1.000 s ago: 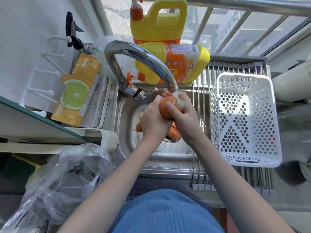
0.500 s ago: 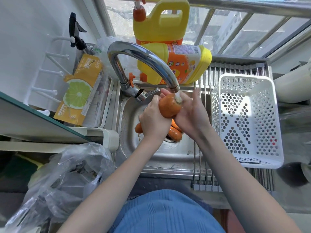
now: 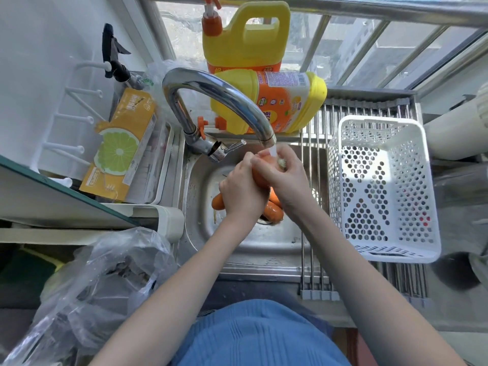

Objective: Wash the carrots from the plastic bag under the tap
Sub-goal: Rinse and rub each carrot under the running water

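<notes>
Both hands met over the stainless steel sink (image 3: 237, 249), directly under the spout of the curved chrome tap (image 3: 211, 93). The left hand (image 3: 241, 191) was curled round the lower part of a thick orange carrot (image 3: 260, 178), and the right hand (image 3: 284, 175) closed its fingers over the upper end, where the white stream of water struck. The carrot lay between the two palms, mostly hidden by them. Below the hands, more orange carrots (image 3: 273, 211) lay in the sink basin near the drain. A crumpled clear plastic bag (image 3: 105, 281) sat on the surface to the left of the sink. A white perforated plastic basket (image 3: 380, 186) stood on the metal drying rack to the right.
</notes>
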Tool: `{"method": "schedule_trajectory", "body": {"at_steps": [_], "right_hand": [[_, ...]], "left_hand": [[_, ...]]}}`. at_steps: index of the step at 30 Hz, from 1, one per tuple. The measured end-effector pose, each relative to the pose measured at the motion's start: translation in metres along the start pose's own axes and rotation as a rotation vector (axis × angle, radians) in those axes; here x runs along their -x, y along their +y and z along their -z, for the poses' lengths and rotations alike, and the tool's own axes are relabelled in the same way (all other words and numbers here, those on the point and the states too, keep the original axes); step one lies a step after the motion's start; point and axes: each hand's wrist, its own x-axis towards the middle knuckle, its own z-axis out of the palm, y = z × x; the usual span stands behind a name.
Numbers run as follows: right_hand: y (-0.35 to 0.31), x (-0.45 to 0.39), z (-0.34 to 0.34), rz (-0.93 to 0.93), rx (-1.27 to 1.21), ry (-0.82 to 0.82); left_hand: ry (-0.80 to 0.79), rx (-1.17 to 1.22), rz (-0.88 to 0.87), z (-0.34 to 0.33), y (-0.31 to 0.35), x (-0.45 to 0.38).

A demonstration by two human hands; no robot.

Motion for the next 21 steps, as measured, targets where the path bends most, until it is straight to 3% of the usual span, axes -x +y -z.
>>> {"method": "schedule_trajectory", "body": {"at_steps": [2, 6, 8, 10, 12, 15, 18, 21], "right_hand": [[0.001, -0.004, 0.017, -0.001, 0.005, -0.163], [-0.007, -0.006, 0.036, 0.039, -0.117, -0.433], [-0.009, -0.007, 0.036, 0.055, -0.140, -0.491], [-0.008, -0.007, 0.028, 0.047, -0.075, -0.359], [-0.004, -0.007, 0.016, 0.033, 0.034, -0.091], [-0.004, -0.010, 0.001, 0.060, -0.024, 0.143], [-0.006, -0.023, -0.006, -0.018, -0.086, 0.229], [-0.009, -0.030, -0.009, -0.132, -0.149, 0.197]], "left_hand": [[-0.211, 0.083, -0.001, 0.012, -0.003, -0.008], [-0.823, 0.456, 0.078, 0.029, -0.017, -0.036], [-0.915, 0.434, 0.061, 0.028, -0.021, -0.042], [-0.808, 0.376, 0.042, 0.019, -0.019, -0.041], [-0.649, 0.295, 0.038, 0.008, -0.015, -0.036], [-0.467, 0.239, 0.078, -0.007, -0.012, -0.026], [-0.281, 0.280, 0.084, -0.008, -0.010, -0.014], [-0.165, 0.300, 0.053, -0.003, -0.003, -0.008]]}}
